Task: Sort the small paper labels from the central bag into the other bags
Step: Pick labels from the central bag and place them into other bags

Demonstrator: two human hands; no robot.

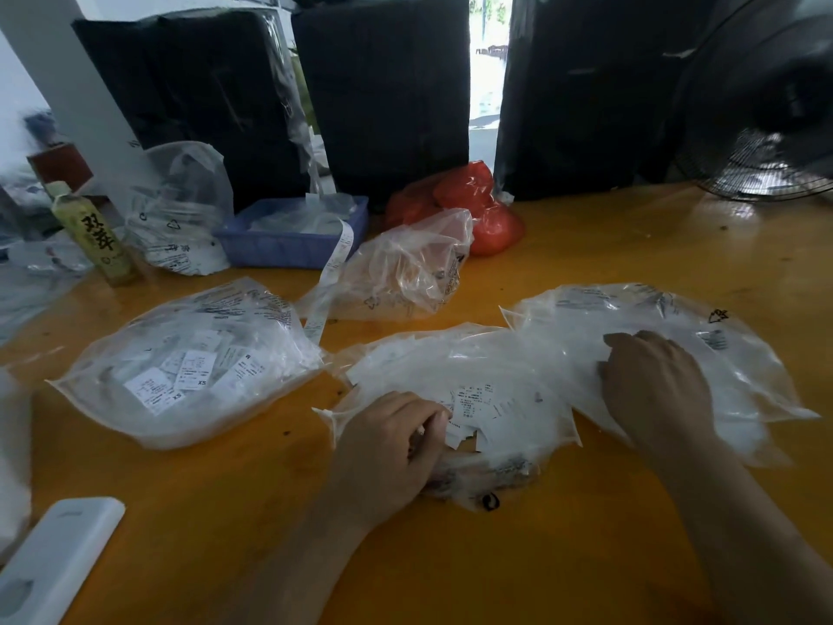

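Note:
The central clear bag (496,367) lies open on the orange table, with small white paper labels (478,406) showing at its mouth. My left hand (392,444) is at that mouth, fingers curled round the bag's lower edge and the labels there. My right hand (649,385) reaches into the mouth of the right clear bag (703,318), fingers bent down and their tips hidden among plastic, so I cannot tell whether they hold a label. A left clear bag (189,367) holds several printed labels marked XS. Another crumpled clear bag (405,268) lies behind.
A blue tray (288,245) with a label strip hanging out stands at the back, beside a white bag (180,209), a drink bottle (94,236) and a red bag (478,205). Black bundles line the rear. A fan (766,128) is right, a white device (54,561) front left.

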